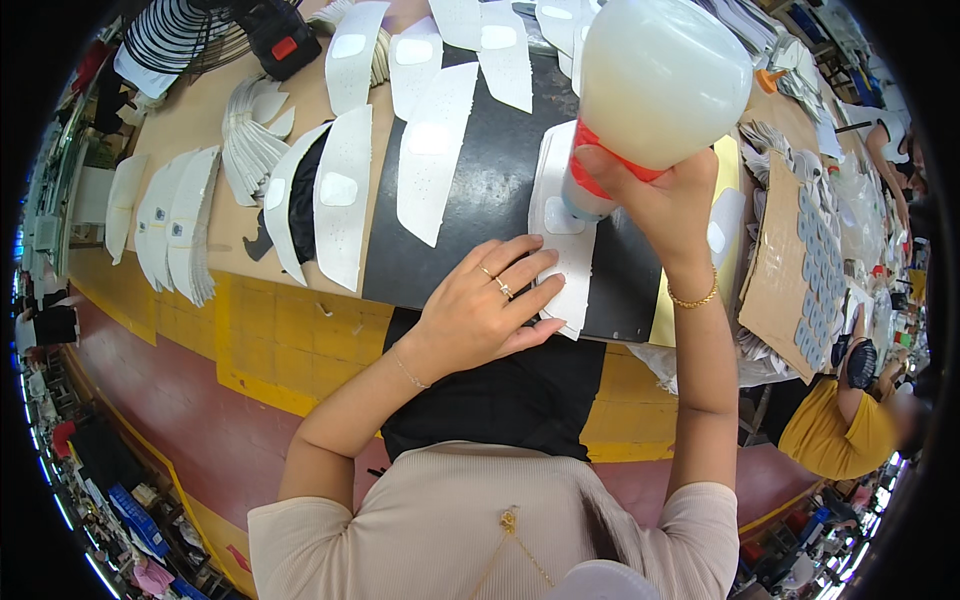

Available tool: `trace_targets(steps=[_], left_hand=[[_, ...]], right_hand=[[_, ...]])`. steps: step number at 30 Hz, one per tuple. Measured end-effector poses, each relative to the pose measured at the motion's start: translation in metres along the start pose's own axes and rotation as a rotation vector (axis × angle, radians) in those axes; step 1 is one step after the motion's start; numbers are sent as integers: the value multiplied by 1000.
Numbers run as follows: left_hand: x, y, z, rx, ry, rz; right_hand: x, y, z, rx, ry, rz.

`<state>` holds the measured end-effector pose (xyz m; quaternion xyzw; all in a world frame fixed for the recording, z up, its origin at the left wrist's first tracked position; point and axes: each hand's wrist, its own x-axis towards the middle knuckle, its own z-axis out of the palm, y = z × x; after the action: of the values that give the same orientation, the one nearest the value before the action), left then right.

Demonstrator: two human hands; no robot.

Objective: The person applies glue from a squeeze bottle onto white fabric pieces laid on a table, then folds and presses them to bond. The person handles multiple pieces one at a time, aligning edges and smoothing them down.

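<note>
A white curved panel (574,295) lies on the black mat (500,150) right in front of me, apparently on top of others. My left hand (475,305) rests on the panel's left edge, fingers stretched out. In my right hand (665,210) is a large translucent bottle (660,85) with a red band, tipped upside down. The bottle's narrow end sits over a smooth white patch (562,217) on the panel; whether it touches cannot be made out. Several similar panels (433,160) with white patches lie spread across the mat's left part and the board beside it.
Bundled white pieces (185,230) lie at the left of the table. A black fan (190,35) stands at the far left. To the right are a yellow sheet (665,315) and a cardboard piece (775,255) bearing grey round pieces. A co-worker in a yellow top (840,430) is at right.
</note>
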<state>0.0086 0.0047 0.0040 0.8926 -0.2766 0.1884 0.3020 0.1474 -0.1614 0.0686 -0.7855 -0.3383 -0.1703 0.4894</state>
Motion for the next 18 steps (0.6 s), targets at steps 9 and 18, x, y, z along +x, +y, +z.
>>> trace_targets(steps=[9,18], left_hand=[[0,0,1,-8,-7,-11],[1,0,0,-18,-9,-13]], right_hand=[[-2,6,-11,-13,5,82],[-23,4,-16,45,109,78]])
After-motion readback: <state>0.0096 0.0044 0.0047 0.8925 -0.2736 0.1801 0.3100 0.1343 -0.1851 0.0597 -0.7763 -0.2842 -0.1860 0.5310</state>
